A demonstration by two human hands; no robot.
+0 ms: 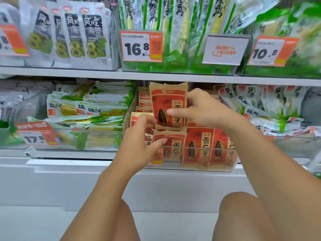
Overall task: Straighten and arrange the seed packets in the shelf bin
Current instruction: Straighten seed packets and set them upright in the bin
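Observation:
A clear plastic shelf bin (199, 168) on the lower shelf holds red-and-tan sunflower seed packets. My right hand (203, 108) grips one upright packet (163, 101) at its right edge and holds it raised above the others. My left hand (142, 136) pinches the top of a front-row packet (171, 143) at the bin's left. Two more packets (208, 146) stand upright at the front right. Further packets (144, 100) are stacked behind on the left.
A bin of green bamboo-shoot packs (90, 108) sits to the left, and white-green packs (264, 105) lie to the right. The upper shelf (156, 75) hangs close above, with price tags (141, 46). My knees (243, 214) are below the shelf front.

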